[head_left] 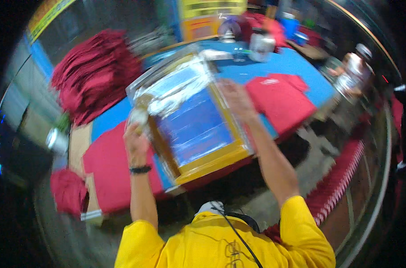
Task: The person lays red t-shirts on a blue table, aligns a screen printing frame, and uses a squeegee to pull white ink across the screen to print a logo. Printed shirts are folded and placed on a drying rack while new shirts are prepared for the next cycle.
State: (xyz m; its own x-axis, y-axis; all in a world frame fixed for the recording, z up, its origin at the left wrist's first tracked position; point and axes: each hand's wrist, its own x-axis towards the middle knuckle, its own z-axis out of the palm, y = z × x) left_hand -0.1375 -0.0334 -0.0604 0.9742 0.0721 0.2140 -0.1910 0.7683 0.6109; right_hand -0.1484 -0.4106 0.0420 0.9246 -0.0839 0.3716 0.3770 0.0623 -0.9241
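A screen frame (207, 157) with yellow edges, a blue middle and shiny tape lies tilted over the blue table. My left hand (137, 142) grips its left side beside a pale, blurred lump at the corner. My right hand (236, 99) is closed on the frame's right side. A red T-shirt (281, 105) lies flat on the table to the right of the frame; another red garment (111, 169) is spread at the left, partly hidden by the frame and my left arm.
A tall pile of red garments (93, 73) stands back left, a folded red bundle (69, 192) front left. Containers (261, 47) sit on the table's (319, 85) far side. Another person (354, 76) is at the right, beside a long row of red garments (334, 174) below.
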